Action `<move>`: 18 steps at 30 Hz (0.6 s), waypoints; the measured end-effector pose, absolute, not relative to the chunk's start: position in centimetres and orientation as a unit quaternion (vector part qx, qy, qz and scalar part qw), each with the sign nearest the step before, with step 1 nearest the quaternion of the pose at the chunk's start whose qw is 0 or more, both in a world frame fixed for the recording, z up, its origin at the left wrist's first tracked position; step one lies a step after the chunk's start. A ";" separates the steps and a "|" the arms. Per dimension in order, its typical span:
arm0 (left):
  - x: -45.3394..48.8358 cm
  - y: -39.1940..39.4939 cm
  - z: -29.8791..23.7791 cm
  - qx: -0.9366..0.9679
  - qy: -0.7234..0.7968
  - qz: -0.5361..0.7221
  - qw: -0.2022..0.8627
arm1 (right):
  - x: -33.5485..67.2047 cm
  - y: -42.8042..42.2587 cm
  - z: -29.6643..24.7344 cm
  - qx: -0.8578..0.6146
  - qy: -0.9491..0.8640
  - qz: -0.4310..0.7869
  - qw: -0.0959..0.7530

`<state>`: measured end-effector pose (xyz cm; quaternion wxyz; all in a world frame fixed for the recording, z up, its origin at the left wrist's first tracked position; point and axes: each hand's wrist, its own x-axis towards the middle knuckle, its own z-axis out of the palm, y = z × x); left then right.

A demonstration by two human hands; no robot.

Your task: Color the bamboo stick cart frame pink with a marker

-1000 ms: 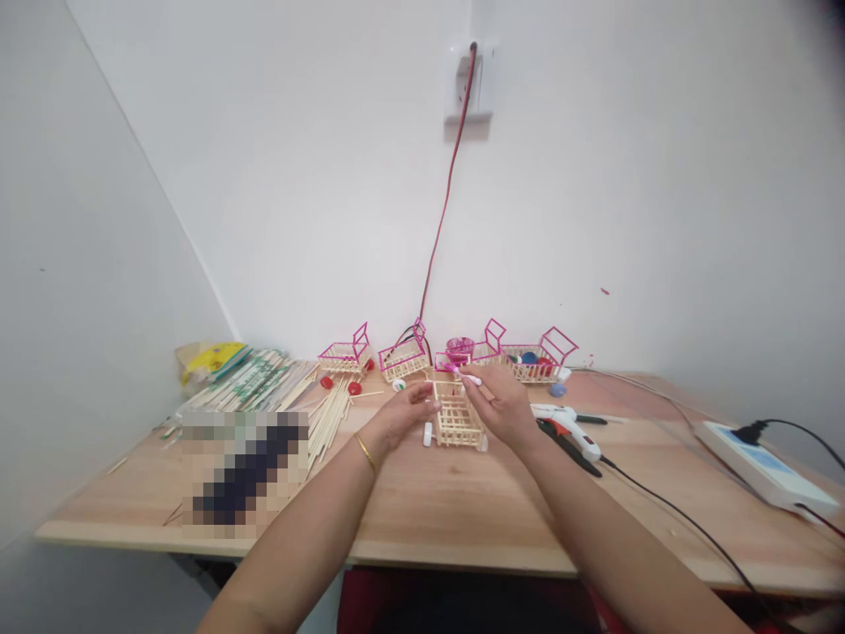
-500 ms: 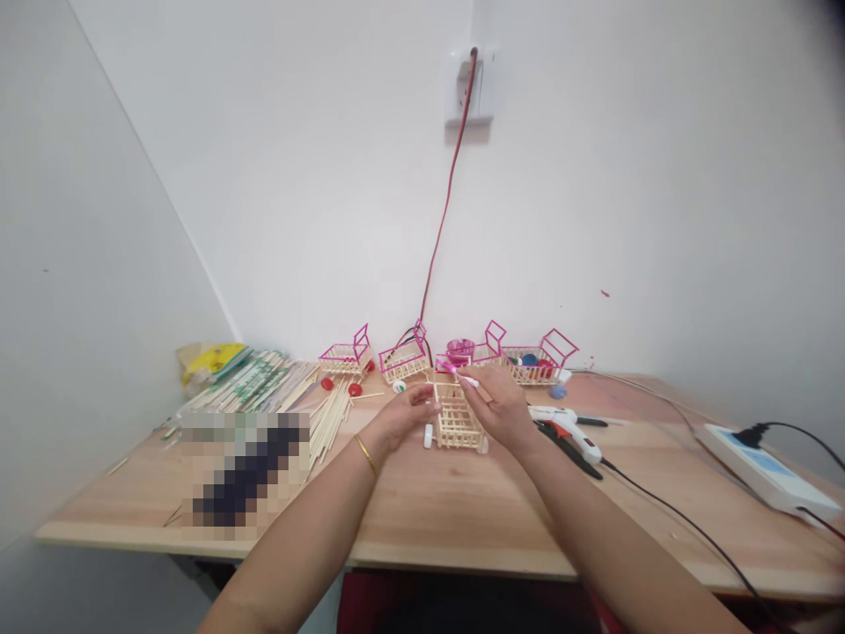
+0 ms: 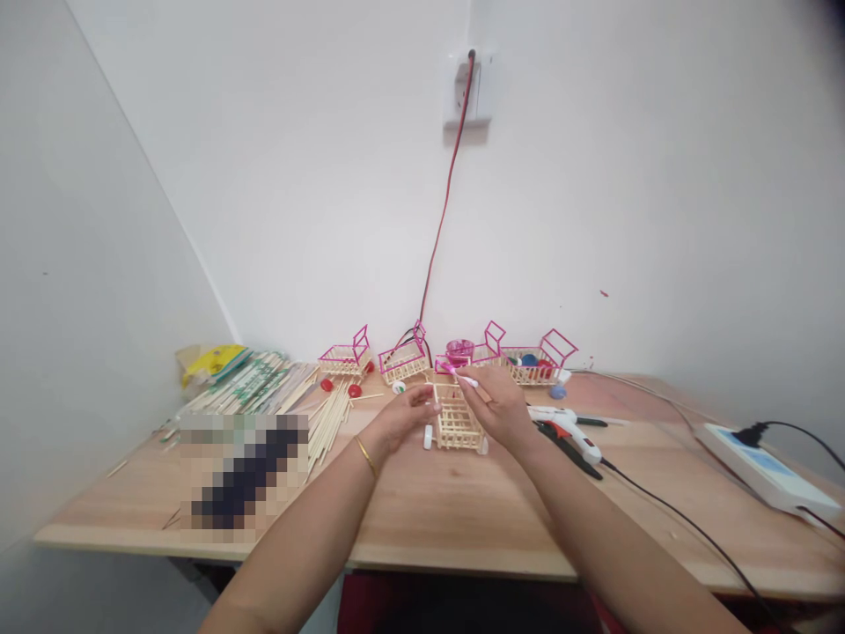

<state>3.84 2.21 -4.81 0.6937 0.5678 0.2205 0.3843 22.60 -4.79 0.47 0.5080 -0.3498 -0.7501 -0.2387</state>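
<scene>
Head view: the stick cart [image 3: 459, 431] stands on the wooden surface [image 3: 455, 528], between both hands. The right hand [image 3: 498, 405] has its grip closed on a white brush [image 3: 468, 381], the pink tip pointing toward eleven o'clock, at the cart's raised handle frame. The left hand [image 3: 404, 417] has curled fingers at the cart's nine o'clock side; whether its grip is closed on the cart cannot be told. Relative to the cart, a pink-stained cup [image 3: 460, 347] is at twelve o'clock, a glue gun [image 3: 576, 433] at three, loose sticks [image 3: 330, 418] at nine, and a pink-rimmed cart [image 3: 404, 359] at eleven.
</scene>
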 end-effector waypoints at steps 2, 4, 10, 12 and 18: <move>3.8 2.2 -4.9 0.565 0.222 0.386 0.695 | 22.6 -4.8 0.5 -0.353 -0.755 -0.232 0.501; 3.9 2.3 -4.9 0.564 0.227 0.389 0.692 | 22.6 -4.9 0.4 -0.358 -0.759 -0.226 0.495; 3.9 2.4 -5.0 0.574 0.212 0.381 0.693 | 22.7 -4.7 0.3 -0.367 -0.748 -0.223 0.507; 3.8 2.4 -5.0 0.572 0.212 0.383 0.693 | 22.6 -4.7 0.3 -0.368 -0.750 -0.222 0.503; 3.8 2.3 -4.9 0.564 0.218 0.386 0.696 | 22.6 -4.8 0.3 -0.375 -0.750 -0.217 0.499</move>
